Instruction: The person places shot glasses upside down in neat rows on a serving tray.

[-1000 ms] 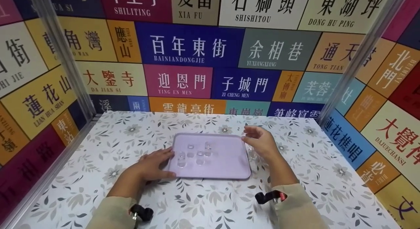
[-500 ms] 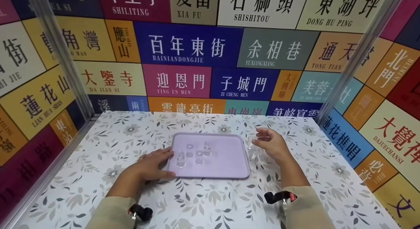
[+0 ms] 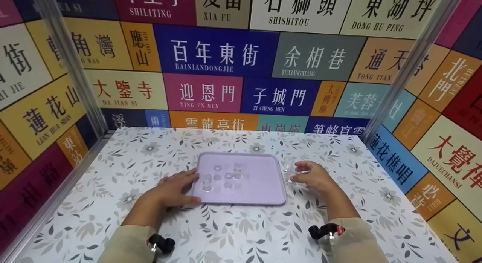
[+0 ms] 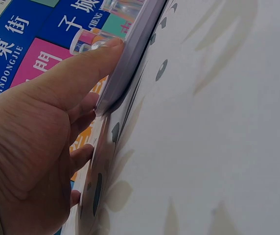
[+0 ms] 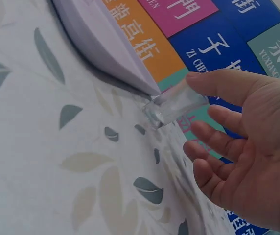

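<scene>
A lilac tray (image 3: 260,180) lies on the patterned table, with several small clear glasses (image 3: 207,183) upright on its left half. My left hand (image 3: 169,189) rests at the tray's left end; its thumb (image 4: 93,63) touches the rim in the left wrist view, and the other fingers spread along the side. My right hand (image 3: 314,176) is beside the tray's right edge, fingers loosely bent. In the right wrist view its thumb and index finger are at the upper end of a clear glass (image 5: 172,105) standing on the table. Whether they press on it I cannot tell.
Another clear glass (image 3: 289,163) seems to stand just behind the one at my right hand, hard to make out. Panels with printed place names (image 3: 218,52) rise behind the table (image 3: 241,233) and on both sides.
My right hand has moved right from the tray's far right corner, then down towards the table and nearer me, to the glass. My left hand and the glasses on the tray have stayed put.
</scene>
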The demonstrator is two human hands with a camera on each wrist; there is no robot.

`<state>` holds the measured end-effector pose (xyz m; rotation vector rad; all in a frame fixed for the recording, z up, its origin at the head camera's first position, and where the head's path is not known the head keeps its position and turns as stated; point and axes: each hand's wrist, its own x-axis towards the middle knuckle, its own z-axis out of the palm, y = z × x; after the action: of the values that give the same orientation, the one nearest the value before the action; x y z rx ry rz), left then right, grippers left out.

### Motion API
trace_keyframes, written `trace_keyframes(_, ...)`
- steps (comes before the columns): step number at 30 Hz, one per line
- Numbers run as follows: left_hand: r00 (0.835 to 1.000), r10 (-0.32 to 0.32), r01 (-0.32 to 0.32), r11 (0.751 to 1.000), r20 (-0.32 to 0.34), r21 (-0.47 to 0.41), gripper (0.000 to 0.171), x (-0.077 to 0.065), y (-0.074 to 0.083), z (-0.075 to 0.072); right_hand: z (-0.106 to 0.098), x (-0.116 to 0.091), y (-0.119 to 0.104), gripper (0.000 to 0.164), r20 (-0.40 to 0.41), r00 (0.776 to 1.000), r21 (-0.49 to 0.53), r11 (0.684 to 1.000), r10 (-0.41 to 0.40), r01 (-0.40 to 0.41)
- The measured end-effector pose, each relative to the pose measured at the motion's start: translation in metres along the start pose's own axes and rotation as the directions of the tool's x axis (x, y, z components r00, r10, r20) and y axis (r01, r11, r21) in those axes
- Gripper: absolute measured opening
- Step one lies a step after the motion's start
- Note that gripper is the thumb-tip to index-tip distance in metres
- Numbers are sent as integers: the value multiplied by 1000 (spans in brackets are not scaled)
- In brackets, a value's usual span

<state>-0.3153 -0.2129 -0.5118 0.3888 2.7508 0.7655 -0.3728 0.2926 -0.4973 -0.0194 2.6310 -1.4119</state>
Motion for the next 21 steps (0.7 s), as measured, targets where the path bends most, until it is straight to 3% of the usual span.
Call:
trace_keyframes(10, 999, 42, -42, 999, -22, 17, 103, 1, -2, -2, 11, 4, 10, 53, -29, 1000, -94, 996, -1, -2)
trace_keyframes(16, 999, 40, -40, 999, -17, 17, 105, 1, -3, -1, 18, 6, 13, 53, -40, 999, -187, 982, -30, 22)
trace_keyframes(21, 999, 35, -34, 999, -15, 19, 105, 1, -3, 0, 19, 7, 12, 51, -58, 998, -185, 982, -30, 18)
